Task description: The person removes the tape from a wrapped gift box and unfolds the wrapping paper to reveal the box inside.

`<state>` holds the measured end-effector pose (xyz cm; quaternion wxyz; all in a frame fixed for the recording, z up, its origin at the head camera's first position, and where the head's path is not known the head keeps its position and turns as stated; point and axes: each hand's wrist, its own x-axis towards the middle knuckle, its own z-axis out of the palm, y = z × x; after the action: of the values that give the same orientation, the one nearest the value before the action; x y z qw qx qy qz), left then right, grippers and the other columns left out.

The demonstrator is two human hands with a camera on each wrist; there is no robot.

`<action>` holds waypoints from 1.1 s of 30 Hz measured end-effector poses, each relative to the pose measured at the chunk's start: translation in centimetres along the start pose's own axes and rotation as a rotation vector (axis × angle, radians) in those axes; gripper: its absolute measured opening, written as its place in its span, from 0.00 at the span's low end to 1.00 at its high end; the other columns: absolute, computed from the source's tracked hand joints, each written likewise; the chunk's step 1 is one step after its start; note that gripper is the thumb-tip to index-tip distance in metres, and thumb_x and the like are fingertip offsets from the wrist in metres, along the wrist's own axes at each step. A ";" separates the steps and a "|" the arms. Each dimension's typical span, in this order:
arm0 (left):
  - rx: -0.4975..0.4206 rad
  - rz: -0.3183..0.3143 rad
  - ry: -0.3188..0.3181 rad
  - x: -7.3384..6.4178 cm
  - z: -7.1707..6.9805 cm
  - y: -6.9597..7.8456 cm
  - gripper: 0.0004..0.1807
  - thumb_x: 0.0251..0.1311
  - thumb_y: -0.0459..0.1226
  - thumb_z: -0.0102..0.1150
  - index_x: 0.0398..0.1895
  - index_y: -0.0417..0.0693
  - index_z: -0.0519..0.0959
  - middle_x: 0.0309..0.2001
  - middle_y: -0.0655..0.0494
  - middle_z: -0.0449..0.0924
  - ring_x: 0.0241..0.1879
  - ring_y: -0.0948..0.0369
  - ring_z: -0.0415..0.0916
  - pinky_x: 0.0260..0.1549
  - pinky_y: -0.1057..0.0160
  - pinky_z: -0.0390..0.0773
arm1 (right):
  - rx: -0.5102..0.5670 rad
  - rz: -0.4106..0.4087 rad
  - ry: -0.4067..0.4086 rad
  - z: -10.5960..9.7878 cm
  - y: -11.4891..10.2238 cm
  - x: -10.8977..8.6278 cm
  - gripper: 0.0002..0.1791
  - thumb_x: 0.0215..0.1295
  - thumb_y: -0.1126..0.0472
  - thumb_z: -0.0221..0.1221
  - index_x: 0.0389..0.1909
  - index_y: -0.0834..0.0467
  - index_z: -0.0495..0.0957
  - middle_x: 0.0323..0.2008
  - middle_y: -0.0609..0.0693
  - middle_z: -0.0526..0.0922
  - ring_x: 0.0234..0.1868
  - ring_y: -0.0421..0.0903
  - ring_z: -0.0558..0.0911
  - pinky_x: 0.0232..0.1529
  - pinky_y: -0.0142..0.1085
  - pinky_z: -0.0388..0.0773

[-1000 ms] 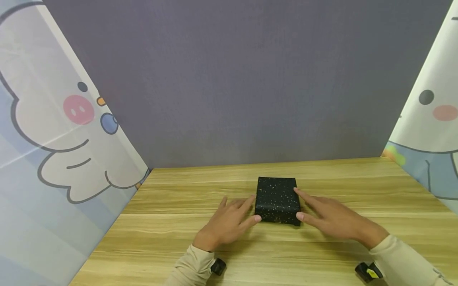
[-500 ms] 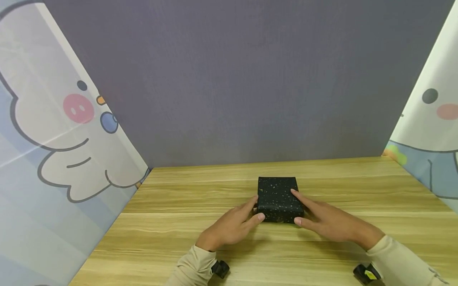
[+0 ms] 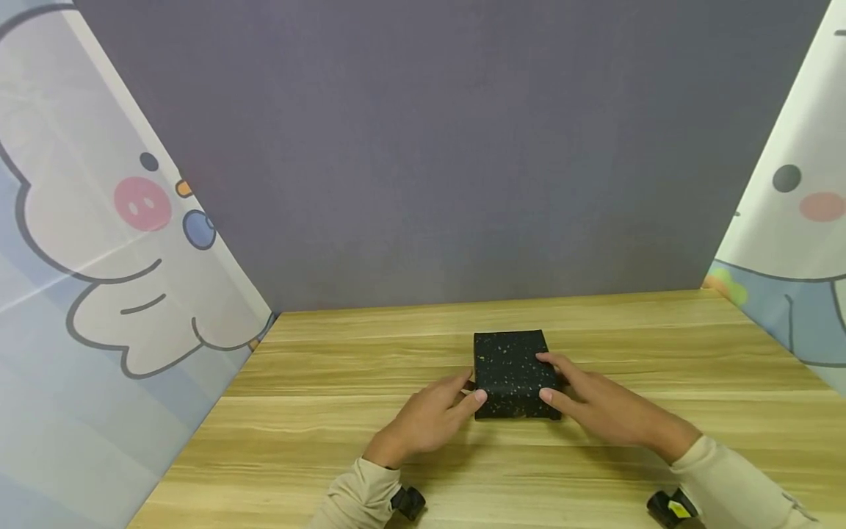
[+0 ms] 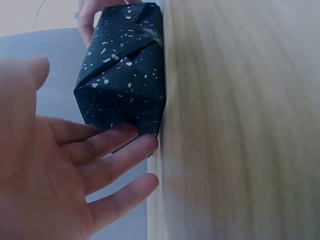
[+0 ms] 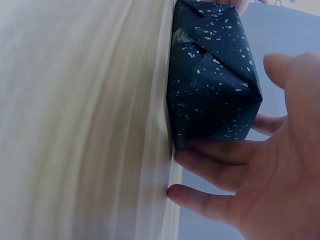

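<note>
A box wrapped in black paper with pale specks (image 3: 512, 364) lies flat on the wooden table (image 3: 317, 426). My left hand (image 3: 426, 419) is at its left side, thumb by the front left edge. In the left wrist view the fingers of the left hand (image 4: 95, 165) extend fairly straight against or close to the box's end. On the other side my right hand (image 3: 604, 408) has its index fingertip by the top right edge and its thumb near the front right corner. Folded, taped paper shows on the box's end (image 5: 210, 55) in the right wrist view.
A grey panel (image 3: 449, 162) stands along the table's back edge. Cartoon-printed sheets flank it, one at the left (image 3: 86, 308) and one at the right (image 3: 780, 294). Each wrist wears a small black device, left (image 3: 408, 502) and right (image 3: 670, 508).
Both hands have drawn in closer to the box's sides, the right one shifting slightly left. The box has turned very slightly and remains on the table.
</note>
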<state>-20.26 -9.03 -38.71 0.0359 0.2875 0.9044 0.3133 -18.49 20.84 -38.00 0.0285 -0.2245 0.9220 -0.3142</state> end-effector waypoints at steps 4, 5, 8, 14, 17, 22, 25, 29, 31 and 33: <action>0.008 0.003 0.021 0.1 0.2 0.0 0.36 0.76 0.60 0.39 0.75 0.45 0.64 0.55 0.60 0.81 0.51 0.65 0.78 0.49 0.59 0.78 | 0.011 -0.002 0.018 0.2 0.0 0.1 0.31 0.80 0.41 0.42 0.77 0.51 0.56 0.65 0.63 0.73 0.61 0.61 0.77 0.57 0.63 0.71; 0.012 0.001 0.022 0.1 0.2 0.0 0.37 0.76 0.59 0.39 0.75 0.44 0.64 0.54 0.60 0.81 0.51 0.65 0.78 0.49 0.60 0.78 | 0.014 -0.007 0.024 0.2 0.0 0.1 0.30 0.81 0.42 0.41 0.76 0.51 0.58 0.64 0.62 0.74 0.60 0.61 0.77 0.57 0.62 0.71; 0.010 -0.016 0.025 0.0 0.3 0.0 0.37 0.76 0.60 0.38 0.75 0.43 0.64 0.54 0.59 0.80 0.51 0.64 0.78 0.49 0.58 0.78 | 0.024 -0.018 0.049 0.4 0.0 0.0 0.27 0.81 0.43 0.41 0.73 0.50 0.62 0.62 0.60 0.76 0.59 0.59 0.78 0.56 0.61 0.73; 0.023 -0.026 0.035 -0.1 0.4 -0.1 0.37 0.76 0.60 0.38 0.74 0.43 0.65 0.53 0.58 0.80 0.51 0.63 0.77 0.49 0.57 0.78 | 0.027 -0.025 0.091 0.5 0.2 0.1 0.23 0.81 0.44 0.42 0.69 0.47 0.67 0.57 0.56 0.81 0.54 0.55 0.82 0.51 0.57 0.77; 0.040 -0.029 0.038 -0.1 0.5 -0.2 0.37 0.76 0.61 0.38 0.74 0.45 0.66 0.54 0.59 0.79 0.52 0.63 0.77 0.49 0.57 0.78 | 0.048 -0.013 0.089 0.5 0.2 0.3 0.22 0.81 0.43 0.43 0.68 0.46 0.68 0.55 0.53 0.82 0.52 0.51 0.82 0.49 0.54 0.78; 0.043 -0.077 0.027 -0.3 0.5 -0.1 0.38 0.74 0.64 0.36 0.75 0.48 0.65 0.60 0.56 0.78 0.55 0.61 0.77 0.52 0.53 0.77 | 0.073 -0.008 0.075 0.4 0.2 0.5 0.27 0.79 0.42 0.46 0.72 0.49 0.63 0.52 0.50 0.83 0.51 0.49 0.83 0.47 0.50 0.79; 0.032 -0.093 0.025 -0.3 0.4 0.0 0.39 0.74 0.64 0.37 0.75 0.49 0.65 0.63 0.53 0.76 0.57 0.58 0.77 0.55 0.51 0.76 | 0.066 0.007 0.077 0.4 0.2 0.6 0.33 0.78 0.42 0.48 0.75 0.56 0.58 0.52 0.51 0.84 0.51 0.49 0.83 0.48 0.51 0.80; 0.017 -0.099 0.024 -0.3 0.4 -0.1 0.39 0.73 0.65 0.36 0.75 0.49 0.65 0.64 0.53 0.75 0.59 0.56 0.76 0.57 0.50 0.74 | 0.066 0.057 0.075 0.3 0.1 0.6 0.39 0.77 0.41 0.50 0.75 0.65 0.57 0.52 0.55 0.83 0.51 0.52 0.83 0.50 0.54 0.79; 0.017 -0.101 0.020 -0.3 0.4 -0.2 0.40 0.73 0.66 0.36 0.75 0.49 0.65 0.65 0.54 0.75 0.60 0.56 0.75 0.58 0.50 0.73 | 0.064 0.070 0.072 0.3 0.0 0.6 0.39 0.77 0.41 0.50 0.73 0.68 0.61 0.54 0.59 0.82 0.52 0.55 0.82 0.51 0.55 0.78; 0.026 -0.109 0.017 -0.3 0.5 -0.2 0.41 0.72 0.66 0.35 0.75 0.50 0.65 0.66 0.55 0.74 0.62 0.55 0.73 0.59 0.49 0.72 | 0.062 0.078 0.065 0.3 0.0 0.6 0.38 0.77 0.41 0.50 0.70 0.70 0.65 0.56 0.63 0.80 0.55 0.58 0.81 0.53 0.56 0.77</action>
<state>-20.03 -9.06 -39.28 0.0415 0.2355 0.9230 0.3015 -19.00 20.43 -38.17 0.0179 -0.1769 0.9204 -0.3482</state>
